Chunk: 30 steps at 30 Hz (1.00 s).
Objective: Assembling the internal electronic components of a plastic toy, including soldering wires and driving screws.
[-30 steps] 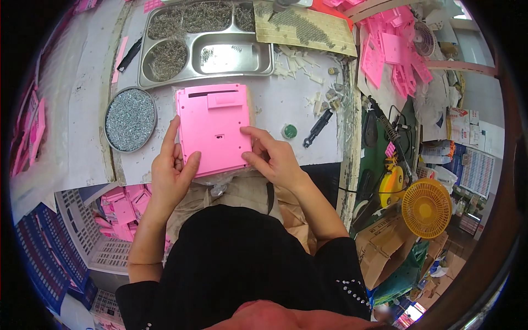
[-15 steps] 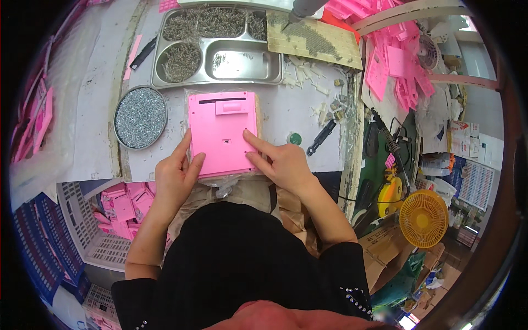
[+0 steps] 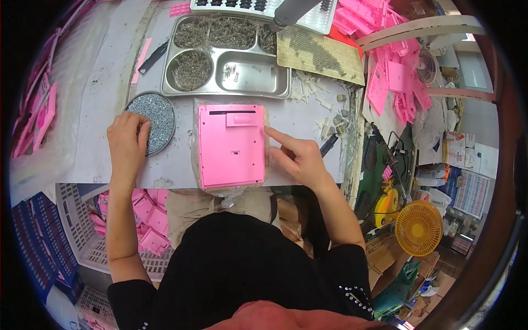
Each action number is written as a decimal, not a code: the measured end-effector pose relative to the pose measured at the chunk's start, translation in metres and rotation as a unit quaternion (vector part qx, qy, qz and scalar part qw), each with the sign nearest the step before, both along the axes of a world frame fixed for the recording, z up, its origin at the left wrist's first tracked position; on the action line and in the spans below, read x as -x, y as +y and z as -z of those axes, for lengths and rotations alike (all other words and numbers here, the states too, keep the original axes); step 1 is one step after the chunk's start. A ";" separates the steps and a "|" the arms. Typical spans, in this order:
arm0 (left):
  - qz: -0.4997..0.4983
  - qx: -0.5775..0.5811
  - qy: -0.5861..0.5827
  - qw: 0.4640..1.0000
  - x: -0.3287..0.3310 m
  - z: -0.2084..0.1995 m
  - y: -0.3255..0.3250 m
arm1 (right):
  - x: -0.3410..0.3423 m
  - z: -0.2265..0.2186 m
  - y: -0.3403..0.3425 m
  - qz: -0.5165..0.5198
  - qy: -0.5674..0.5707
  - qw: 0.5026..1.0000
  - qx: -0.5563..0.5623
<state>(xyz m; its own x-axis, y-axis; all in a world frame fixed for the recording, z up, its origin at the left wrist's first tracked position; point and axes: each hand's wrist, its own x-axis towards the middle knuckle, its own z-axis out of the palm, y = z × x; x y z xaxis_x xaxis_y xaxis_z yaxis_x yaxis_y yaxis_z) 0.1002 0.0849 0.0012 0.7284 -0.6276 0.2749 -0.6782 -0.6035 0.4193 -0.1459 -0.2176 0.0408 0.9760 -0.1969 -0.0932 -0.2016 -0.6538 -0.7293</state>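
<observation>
A pink flat plastic housing (image 3: 228,170) lies face up on a padded, plastic-wrapped base (image 3: 268,118) in front of me, with a dark slot near its far edge. My left hand (image 3: 126,143) is at a round dish (image 3: 174,127) of small silvery screws (image 3: 158,113). Its fingers are curled down into the dish, and what the tips pinch is hidden. Just off the housing's right edge is my right hand (image 3: 304,159), index finger and thumb stretched apart, holding nothing.
Beyond the housing stands a steel compartment tray (image 3: 261,69) with wiry metal parts. A yellowish board (image 3: 319,58) overlaps its right end, under a grey cylindrical tool (image 3: 290,14). White plastic pieces (image 3: 309,85) and a dark tool (image 3: 329,144) lie rightward. A crate (image 3: 107,258) holds pink parts.
My left hand has left the housing and reached into the screw dish. My right hand has slid off to the housing's right side. The whole view has shifted slightly.
</observation>
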 end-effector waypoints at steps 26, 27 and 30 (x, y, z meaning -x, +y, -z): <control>0.268 0.085 0.053 0.958 0.083 -0.016 -0.051 | 0.001 0.000 -0.014 0.023 -0.015 0.995 0.094; 0.260 0.092 0.062 0.959 0.085 -0.017 -0.050 | -0.001 -0.004 -0.017 0.082 -0.054 0.992 0.074; 0.232 0.120 0.086 0.961 0.091 -0.023 -0.048 | -0.013 -0.021 -0.016 0.156 -0.151 0.975 0.037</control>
